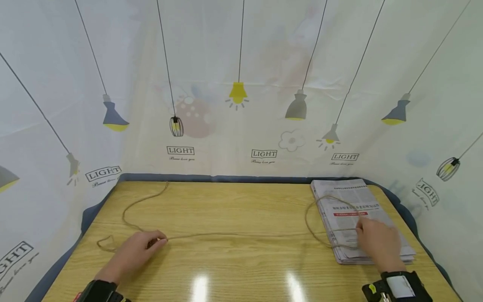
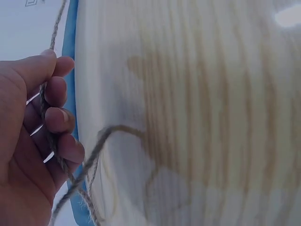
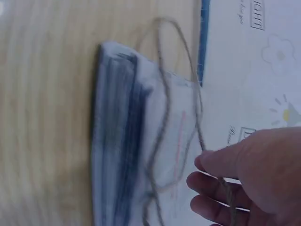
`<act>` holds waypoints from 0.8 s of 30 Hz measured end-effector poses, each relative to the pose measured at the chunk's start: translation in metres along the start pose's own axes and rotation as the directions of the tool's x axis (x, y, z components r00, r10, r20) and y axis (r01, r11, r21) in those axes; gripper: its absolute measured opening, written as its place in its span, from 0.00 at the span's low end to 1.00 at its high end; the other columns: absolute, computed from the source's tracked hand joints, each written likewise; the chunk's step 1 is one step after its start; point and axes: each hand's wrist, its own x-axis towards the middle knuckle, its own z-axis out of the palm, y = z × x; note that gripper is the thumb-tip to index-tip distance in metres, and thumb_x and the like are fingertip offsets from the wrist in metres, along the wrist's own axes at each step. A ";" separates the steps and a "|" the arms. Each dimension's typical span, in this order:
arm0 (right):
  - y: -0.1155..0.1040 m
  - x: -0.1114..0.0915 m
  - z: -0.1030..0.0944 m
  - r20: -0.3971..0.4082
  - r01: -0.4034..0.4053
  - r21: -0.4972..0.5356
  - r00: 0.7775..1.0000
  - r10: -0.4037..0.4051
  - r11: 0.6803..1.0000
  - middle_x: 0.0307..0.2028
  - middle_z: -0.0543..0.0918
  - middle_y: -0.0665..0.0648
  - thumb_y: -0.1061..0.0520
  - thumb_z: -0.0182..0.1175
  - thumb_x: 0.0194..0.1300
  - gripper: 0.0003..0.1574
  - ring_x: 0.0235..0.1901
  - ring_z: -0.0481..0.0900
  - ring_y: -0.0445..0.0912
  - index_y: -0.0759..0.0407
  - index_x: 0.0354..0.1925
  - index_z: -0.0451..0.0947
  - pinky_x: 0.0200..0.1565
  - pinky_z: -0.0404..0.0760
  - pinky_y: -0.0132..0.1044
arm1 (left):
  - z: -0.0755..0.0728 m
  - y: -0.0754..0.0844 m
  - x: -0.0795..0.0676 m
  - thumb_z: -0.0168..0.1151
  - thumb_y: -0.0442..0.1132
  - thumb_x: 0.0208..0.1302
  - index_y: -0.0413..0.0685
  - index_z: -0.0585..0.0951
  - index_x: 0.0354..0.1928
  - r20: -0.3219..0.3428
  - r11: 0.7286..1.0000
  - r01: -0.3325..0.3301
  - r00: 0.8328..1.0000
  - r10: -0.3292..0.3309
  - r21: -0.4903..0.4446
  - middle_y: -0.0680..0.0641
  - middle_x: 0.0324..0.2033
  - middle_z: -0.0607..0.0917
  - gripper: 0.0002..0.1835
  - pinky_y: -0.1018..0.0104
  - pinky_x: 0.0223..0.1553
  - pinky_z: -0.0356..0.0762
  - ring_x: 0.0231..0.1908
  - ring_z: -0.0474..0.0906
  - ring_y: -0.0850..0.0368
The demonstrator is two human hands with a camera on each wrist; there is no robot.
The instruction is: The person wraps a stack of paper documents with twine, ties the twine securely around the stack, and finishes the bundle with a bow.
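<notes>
A length of brown twine [image 1: 234, 234] runs across the wooden table between both hands. My left hand [image 1: 137, 251] pinches it at the left side; in the left wrist view the twine passes between thumb and curled fingers. Loose twine trails behind and beside this hand. At the right, my right hand [image 1: 379, 241] pinches the twine above a stack of folded newspapers [image 1: 351, 193]. A loop of twine [image 3: 162, 84] hangs from its fingers over the stack's left edge. The right wrist view shows the twine between thumb and forefinger, with the tail running along the palm.
The wooden table [image 1: 241, 205] has a dark blue edge [image 1: 226, 178] at the back. Behind and beside it hangs a white sheet [image 1: 211, 54] printed with lamps and lettering. Dark devices [image 1: 400, 287] are strapped to both wrists.
</notes>
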 end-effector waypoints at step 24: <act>-0.063 -0.011 0.046 0.090 0.336 0.208 0.929 -0.360 0.919 0.30 0.77 0.42 0.61 0.64 0.63 0.10 0.31 0.75 0.35 0.45 0.36 0.79 0.34 0.76 0.32 | -0.002 -0.018 -0.008 0.56 0.45 0.71 0.60 0.81 0.39 -0.065 0.996 0.080 0.995 -0.078 0.026 0.59 0.26 0.81 0.05 0.69 0.30 0.67 0.25 0.70 0.69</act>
